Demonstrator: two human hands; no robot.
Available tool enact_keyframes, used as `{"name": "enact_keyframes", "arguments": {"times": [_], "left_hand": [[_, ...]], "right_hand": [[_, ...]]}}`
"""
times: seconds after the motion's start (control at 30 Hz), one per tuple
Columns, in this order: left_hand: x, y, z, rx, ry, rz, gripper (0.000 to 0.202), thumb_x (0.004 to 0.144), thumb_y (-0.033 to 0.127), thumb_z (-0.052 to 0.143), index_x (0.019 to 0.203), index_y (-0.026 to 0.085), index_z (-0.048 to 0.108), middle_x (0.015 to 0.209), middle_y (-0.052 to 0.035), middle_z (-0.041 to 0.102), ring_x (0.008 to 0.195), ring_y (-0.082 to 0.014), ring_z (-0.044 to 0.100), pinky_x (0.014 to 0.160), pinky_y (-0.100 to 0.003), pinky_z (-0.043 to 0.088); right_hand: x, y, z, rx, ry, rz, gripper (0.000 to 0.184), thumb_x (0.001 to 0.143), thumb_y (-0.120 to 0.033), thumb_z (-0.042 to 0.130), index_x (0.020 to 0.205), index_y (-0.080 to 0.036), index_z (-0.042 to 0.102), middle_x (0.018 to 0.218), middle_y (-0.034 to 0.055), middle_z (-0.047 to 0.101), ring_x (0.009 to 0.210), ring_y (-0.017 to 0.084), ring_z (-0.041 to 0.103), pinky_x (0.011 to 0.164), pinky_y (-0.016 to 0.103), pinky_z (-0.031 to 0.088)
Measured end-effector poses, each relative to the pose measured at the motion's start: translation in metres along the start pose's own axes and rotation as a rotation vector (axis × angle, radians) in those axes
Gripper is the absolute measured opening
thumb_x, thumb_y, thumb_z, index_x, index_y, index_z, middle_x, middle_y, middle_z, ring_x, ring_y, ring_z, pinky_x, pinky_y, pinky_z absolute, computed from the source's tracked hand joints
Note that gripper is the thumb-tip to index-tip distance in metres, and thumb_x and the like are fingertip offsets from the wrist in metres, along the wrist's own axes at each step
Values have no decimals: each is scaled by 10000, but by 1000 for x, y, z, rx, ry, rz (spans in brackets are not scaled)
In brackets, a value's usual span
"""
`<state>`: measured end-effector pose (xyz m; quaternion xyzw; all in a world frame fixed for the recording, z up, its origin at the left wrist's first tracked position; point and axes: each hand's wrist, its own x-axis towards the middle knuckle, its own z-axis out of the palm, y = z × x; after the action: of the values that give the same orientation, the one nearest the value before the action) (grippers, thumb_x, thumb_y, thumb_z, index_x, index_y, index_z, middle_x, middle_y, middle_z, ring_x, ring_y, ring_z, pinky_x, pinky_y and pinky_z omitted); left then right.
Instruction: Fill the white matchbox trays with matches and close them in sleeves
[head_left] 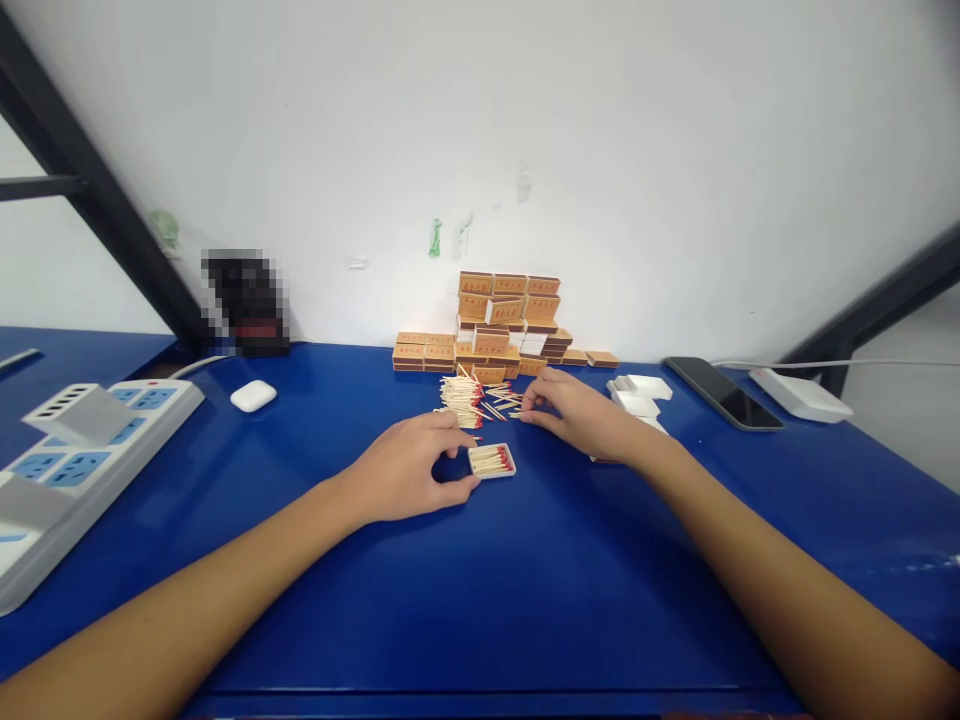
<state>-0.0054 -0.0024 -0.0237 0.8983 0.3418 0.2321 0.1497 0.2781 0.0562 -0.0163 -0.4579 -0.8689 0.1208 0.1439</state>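
While the left hand rests on the blue tabletop with thumb and forefinger set apart, an open white matchbox tray lies just to its right, the thumb at the near left corner and the forefinger by the far left one; whether they press on it I cannot tell. Inside lies a layer of red-tipped matches, their heads toward the right. The right hand is beyond the tray and to the right, its thumb and forefinger drawn close together at the edge of some scattered matches; whether a stick is pinched between them is too small to make out. Left of these is a dense pile of matches, and on the far side stand stacked orange matchboxes against the wall. The matches should handle as very light, stiff and brittle, apt to roll or snap, so a gentle pinch at mid-stick, clear of the heads, looks best. The tray is probably thin card, light enough to slide at a nudge and easily dented, so its end walls seem the place to steady it. White box trays sit to the right, near the right wrist.
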Motion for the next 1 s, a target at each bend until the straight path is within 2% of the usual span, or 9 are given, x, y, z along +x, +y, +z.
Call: {"name": "enact_keyframes", "arguments": {"times": [0.2, 0.33, 0.47, 0.57, 0.63, 0.73, 0.83, 1.0], "left_hand": [[-1, -1, 0, 3, -2, 5, 354, 901, 381, 692, 1201, 197, 735, 895, -33, 650, 795, -181, 613, 692, -311, 506], [0, 0, 0, 0, -3, -7, 360, 903, 380, 691, 1217, 209, 731, 914, -33, 652, 787, -176, 612, 685, -306, 506], [0, 1, -2, -14, -6, -12, 328, 890, 366, 702, 1178, 212, 739, 916, -36, 653, 783, -176, 607, 669, -300, 496], [0, 0, -2, -19, 4, 8, 269, 896, 356, 699, 1117, 207, 736, 896, -24, 642, 760, -165, 592, 652, -292, 477], [0, 0, -1, -11, 5, 19, 196, 896, 350, 699, 1019, 200, 728, 865, -16, 623, 762, -165, 584, 646, -290, 463], [0, -1, 0, -6, -3, 10, 161, 888, 345, 706, 934, 191, 712, 843, -14, 603, 781, -171, 581, 647, -292, 456], [0, -2, 1, -21, -10, -4, 216, 885, 346, 712, 1039, 197, 734, 860, -13, 610, 785, -170, 589, 666, -296, 469], [-1, -2, 1, -21, 3, 6, 254, 887, 342, 710, 1099, 205, 744, 874, -21, 627, 790, -176, 597, 675, -297, 476]], "right_hand": [[-2, 2, 1, 4, -20, -22, 132, 989, -266, 578, 888, -204, 636, 977, 98, 633, 986, 268, 580, 871, 405, 473], [-6, -1, -4, 51, 19, -31, 136, 996, -289, 566, 898, -211, 620, 977, 86, 628, 965, 253, 573, 852, 394, 474], [-11, -28, -13, 223, 41, -30, 209, 1023, -391, 555, 931, -218, 627, 966, 59, 607, 867, 211, 570, 770, 352, 477], [-14, -53, -11, 418, -33, -51, 230, 1029, -419, 561, 937, -217, 625, 914, 32, 602, 786, 178, 553, 708, 322, 473], [-15, -64, -4, 466, -85, -66, 209, 1027, -393, 573, 928, -217, 625, 886, 21, 605, 791, 176, 557, 716, 318, 472], [-16, -68, 7, 391, -81, -93, 153, 1024, -340, 586, 944, -223, 641, 925, 34, 616, 893, 198, 569, 792, 337, 473], [-17, -65, 11, 277, -59, -111, 107, 1013, -278, 597, 944, -222, 656, 1005, 58, 617, 991, 222, 563, 853, 360, 466], [-18, -59, 5, 205, -74, -123, 76, 993, -230, 626, 936, -226, 676, 992, 50, 617, 975, 220, 562, 865, 364, 465]]}}
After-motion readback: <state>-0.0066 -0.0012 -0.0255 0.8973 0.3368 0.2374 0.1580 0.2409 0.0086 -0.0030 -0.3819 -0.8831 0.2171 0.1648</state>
